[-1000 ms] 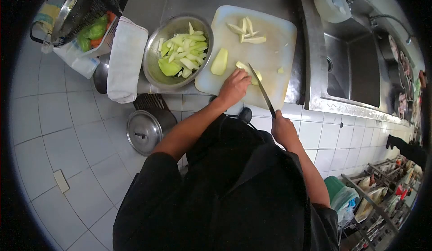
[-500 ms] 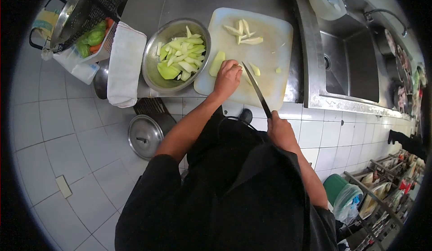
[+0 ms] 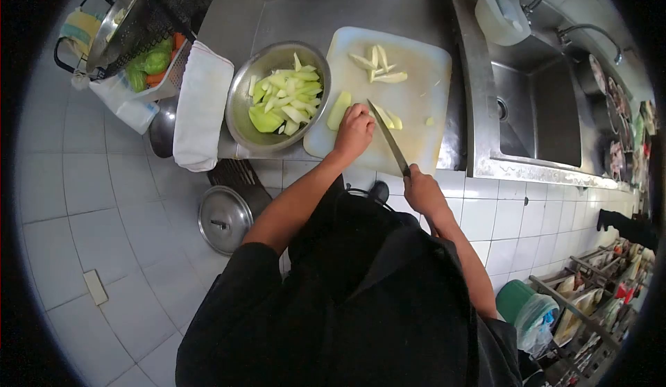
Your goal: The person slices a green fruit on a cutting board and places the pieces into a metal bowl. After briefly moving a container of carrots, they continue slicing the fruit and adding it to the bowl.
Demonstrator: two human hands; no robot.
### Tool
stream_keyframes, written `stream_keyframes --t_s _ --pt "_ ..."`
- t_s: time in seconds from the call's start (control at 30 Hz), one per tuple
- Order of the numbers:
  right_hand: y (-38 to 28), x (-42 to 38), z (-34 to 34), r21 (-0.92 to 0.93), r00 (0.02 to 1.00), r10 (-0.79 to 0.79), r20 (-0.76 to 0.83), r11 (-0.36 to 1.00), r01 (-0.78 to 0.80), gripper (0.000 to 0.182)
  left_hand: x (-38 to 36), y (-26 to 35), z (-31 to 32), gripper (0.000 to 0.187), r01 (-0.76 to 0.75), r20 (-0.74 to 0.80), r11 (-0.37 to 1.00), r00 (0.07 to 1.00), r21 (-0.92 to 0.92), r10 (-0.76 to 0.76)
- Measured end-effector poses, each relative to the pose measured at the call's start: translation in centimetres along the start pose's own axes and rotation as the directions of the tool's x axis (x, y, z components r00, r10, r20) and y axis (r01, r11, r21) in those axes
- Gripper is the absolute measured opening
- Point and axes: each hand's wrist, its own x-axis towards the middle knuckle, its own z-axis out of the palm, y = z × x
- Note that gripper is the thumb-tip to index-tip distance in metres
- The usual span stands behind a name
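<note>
My right hand [image 3: 424,191] is wrapped round the handle of a long kitchen knife [image 3: 391,142]. The blade slants up and left over a white cutting board [image 3: 409,102], its tip beside my left hand [image 3: 355,133]. The curled fingers of that hand press a pale green vegetable piece onto the board; it is mostly hidden beneath them. A cut slice [image 3: 395,120] lies just right of the blade. Left of my fingers rests a larger green slab [image 3: 338,109]. Several pale wedges [image 3: 380,68] lie near the board's far edge. A steel bowl [image 3: 239,120] of cut pieces stands to the left.
A folded white cloth [image 3: 202,109] hangs beside the bowl, near a basket of green and orange vegetables [image 3: 154,62]. On the right is a steel sink [image 3: 538,109] with a white plastic container [image 3: 501,12]. A lidded pot [image 3: 225,219] stands on the floor.
The view has shifted, so the counter sits slightly lower. The knife blade has moved closer along my left fingers, and the cut slices right of it have shifted. Both hands keep their grips.
</note>
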Motion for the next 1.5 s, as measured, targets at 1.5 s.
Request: stream_keyframes --t_s 1.5 --pt "5.9 -4.9 -0.8 0.439 0.987 0.158 -0.027 0.889 -0.13 0.025 4.9 -0.8 -17.5 0.042 0.434 -0.28 0.887 0.841 -0.16 -0.462"
